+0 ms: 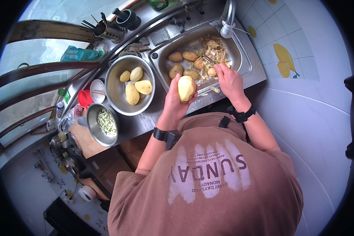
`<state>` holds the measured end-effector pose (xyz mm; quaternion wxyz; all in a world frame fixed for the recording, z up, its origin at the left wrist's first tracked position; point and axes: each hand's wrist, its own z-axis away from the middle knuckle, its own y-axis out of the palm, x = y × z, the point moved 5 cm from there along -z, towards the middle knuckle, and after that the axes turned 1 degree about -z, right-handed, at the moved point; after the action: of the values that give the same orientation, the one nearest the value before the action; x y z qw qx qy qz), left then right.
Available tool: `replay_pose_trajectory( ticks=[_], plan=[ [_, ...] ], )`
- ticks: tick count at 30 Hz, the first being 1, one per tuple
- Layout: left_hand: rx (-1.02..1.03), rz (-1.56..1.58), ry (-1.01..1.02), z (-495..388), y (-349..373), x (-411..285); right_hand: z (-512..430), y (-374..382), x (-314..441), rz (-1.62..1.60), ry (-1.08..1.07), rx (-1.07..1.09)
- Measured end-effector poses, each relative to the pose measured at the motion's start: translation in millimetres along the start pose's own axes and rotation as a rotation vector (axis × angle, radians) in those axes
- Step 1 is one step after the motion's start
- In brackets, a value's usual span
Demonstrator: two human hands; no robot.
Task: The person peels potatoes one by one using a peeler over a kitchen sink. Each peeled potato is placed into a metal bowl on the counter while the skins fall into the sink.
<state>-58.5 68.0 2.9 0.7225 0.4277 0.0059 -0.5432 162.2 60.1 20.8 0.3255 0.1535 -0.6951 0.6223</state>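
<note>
My left hand (177, 96) holds a peeled potato (186, 88) above the near edge of the steel sink (239, 56). In my right hand (230, 81) is a metal peeler (209, 60), its head over the sink and apart from the potato. Several unpeeled potatoes (176, 70) lie in the sink's left part. A heap of potato peelings (216, 50) covers much of the right part, with more potatoes among them. Left of the sink, a large steel bowl (112, 97) contains several peeled potatoes (132, 93).
A smaller steel bowl of chopped green vegetable (107, 122) stands by a wooden board (82, 138). Beyond it are a red cup (85, 98) and a white bowl (97, 90). A faucet (229, 17) overhangs the sink. A mortar (129, 20) and utensil holder (113, 32) stand at the back.
</note>
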Motion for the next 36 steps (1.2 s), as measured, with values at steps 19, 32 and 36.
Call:
replay_pose_trajectory(
  ticks=[19, 32, 36],
  plan=[
    [-0.097, 0.294, -0.080, -3, -14, 16, 66, 1, 69, -0.045, -0.521, 0.050],
    [0.035, 0.363, -0.004, -8, -17, 15, 55, -4, 63, -0.119, -0.432, 0.022],
    [0.097, 0.335, -0.005, -11, -27, 21, 50, -1, 70, -0.107, -0.516, 0.042]
  ],
)
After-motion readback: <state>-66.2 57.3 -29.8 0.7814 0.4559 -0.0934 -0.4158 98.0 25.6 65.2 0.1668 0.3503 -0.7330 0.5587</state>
